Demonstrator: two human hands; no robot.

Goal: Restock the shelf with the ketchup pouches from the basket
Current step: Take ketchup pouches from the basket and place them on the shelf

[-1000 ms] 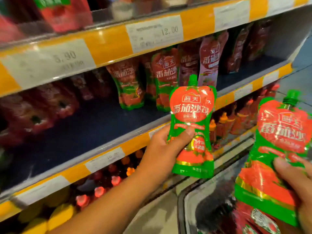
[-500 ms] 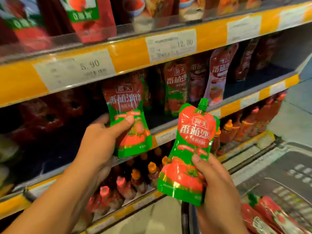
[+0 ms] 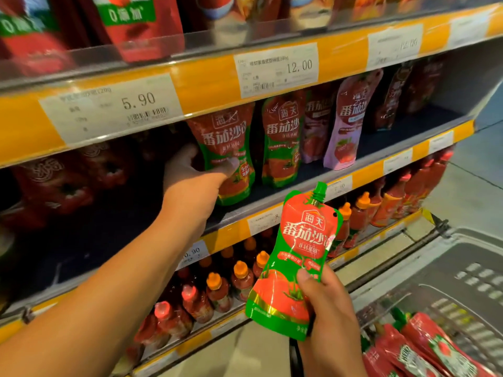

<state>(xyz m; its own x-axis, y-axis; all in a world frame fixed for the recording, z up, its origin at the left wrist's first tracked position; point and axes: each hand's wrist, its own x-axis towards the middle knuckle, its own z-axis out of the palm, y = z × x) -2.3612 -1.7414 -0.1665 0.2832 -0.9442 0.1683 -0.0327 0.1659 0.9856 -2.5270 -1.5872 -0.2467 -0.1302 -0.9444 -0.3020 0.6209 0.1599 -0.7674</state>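
Note:
My left hand (image 3: 190,183) reaches into the middle shelf (image 3: 313,183) and grips a red-and-green ketchup pouch (image 3: 227,142), thumb across its front, the pouch standing upright on the shelf board. Beside it on the right stands another pouch of the same kind (image 3: 281,142). My right hand (image 3: 326,303) holds a second ketchup pouch (image 3: 296,257) by its lower part, upright and in front of the shelves, green cap on top. More ketchup pouches (image 3: 424,349) lie in the grey basket (image 3: 462,270) at the lower right.
Pink and dark red pouches (image 3: 345,123) stand further right on the same shelf. Dark packets (image 3: 57,183) fill its left part. Small bottles with orange and red caps (image 3: 217,287) crowd the shelf below. The shelf above carries price tags reading 5.90 and 12.00.
My left hand has carried its pouch up and back onto the middle shelf, beside the standing pouch. My right hand with its pouch has shifted slightly right and stays in front of the shelves.

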